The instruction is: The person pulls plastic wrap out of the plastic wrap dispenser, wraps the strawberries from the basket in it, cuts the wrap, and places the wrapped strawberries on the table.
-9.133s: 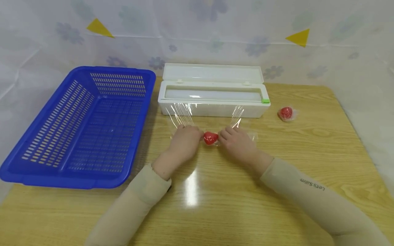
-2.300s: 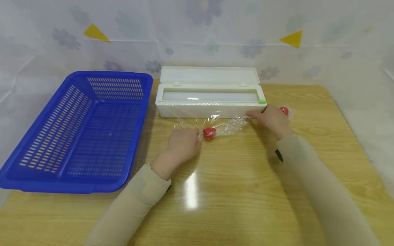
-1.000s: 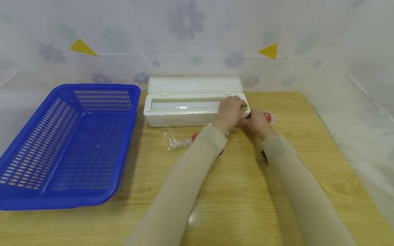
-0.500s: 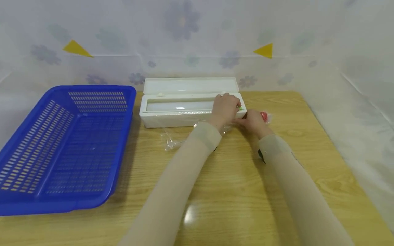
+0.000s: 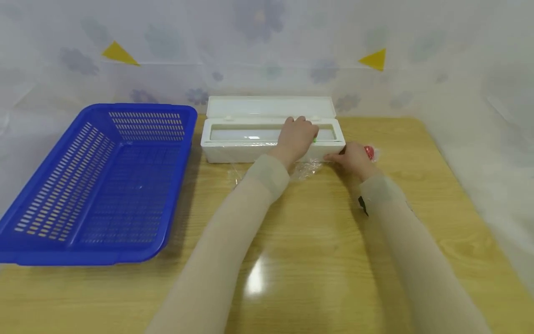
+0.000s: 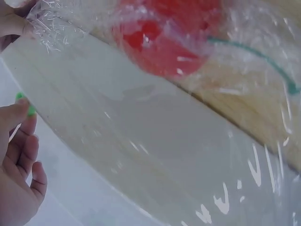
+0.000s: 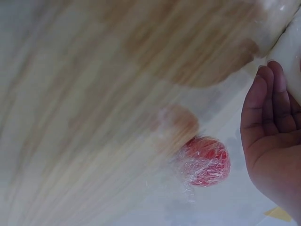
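A white cling film dispenser (image 5: 217, 153) stands at the table's back with its lid up and film drawn over its front edge. My left hand (image 5: 296, 137) pinches its small green slide cutter (image 6: 31, 109) between thumb and finger, partway along that edge. With thumb at the front and fingers round the end, my right hand (image 5: 352, 157) grips the dispenser's right corner. A red toy fruit (image 6: 169, 42) with a green stem lies under the film (image 5: 306, 169) before the dispenser; in the head view the left arm hides it. Beyond my right hand sits another red piece (image 7: 207, 162), wrapped in film.
A big blue plastic basket (image 5: 171, 195) with slotted sides stands on the left of the wooden table (image 5: 317, 260). Behind the table hangs a flowered white cloth (image 5: 275, 51) bearing two yellow triangles.
My left hand has left the red toy fruit, taken the green cutter at the dispenser's right end and slid it left. My right hand went from the film to the dispenser's corner and stayed there.
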The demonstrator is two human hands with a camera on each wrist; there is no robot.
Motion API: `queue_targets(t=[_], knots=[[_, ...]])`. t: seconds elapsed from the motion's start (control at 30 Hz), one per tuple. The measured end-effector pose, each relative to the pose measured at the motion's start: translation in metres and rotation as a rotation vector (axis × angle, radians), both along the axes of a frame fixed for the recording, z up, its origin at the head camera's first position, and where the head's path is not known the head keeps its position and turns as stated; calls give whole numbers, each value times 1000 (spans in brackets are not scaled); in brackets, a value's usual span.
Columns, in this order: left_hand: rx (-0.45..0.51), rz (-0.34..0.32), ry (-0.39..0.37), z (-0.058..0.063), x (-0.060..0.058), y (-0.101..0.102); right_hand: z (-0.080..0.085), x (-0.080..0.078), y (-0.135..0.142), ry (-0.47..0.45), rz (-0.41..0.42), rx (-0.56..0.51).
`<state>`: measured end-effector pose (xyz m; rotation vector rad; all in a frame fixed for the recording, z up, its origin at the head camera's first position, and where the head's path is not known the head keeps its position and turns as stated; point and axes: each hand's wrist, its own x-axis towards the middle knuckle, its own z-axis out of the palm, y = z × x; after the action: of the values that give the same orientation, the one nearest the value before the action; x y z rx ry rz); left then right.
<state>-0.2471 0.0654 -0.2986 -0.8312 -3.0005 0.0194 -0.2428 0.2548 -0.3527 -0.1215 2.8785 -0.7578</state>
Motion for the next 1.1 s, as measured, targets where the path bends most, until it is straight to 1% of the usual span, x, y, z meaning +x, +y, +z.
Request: queue_targets(t=[0.13,0.3,0.57,0.73,0.9,1.0,1.1], knots=[[-65,-30,11,0,1,1,-1,-1,0,-7,-2,12],[-123,-28,-8,2,4,-5,-3,0,-5,0,-9,5],[-239,22,-76,20,10,-32,-2,1,0,-13,-15,9],[-290,32,-89,23,12,-46,-4,2,4,-33,-20,14],[-332,41,-89,23,14,-54,-6,3,3,-52,-21,11],[-368,51,-90,28,16,-59,-5,2,2,-43,-18,1],[-411,93,-91,34,17,-67,-2,0,2,-28,-13,-6]])
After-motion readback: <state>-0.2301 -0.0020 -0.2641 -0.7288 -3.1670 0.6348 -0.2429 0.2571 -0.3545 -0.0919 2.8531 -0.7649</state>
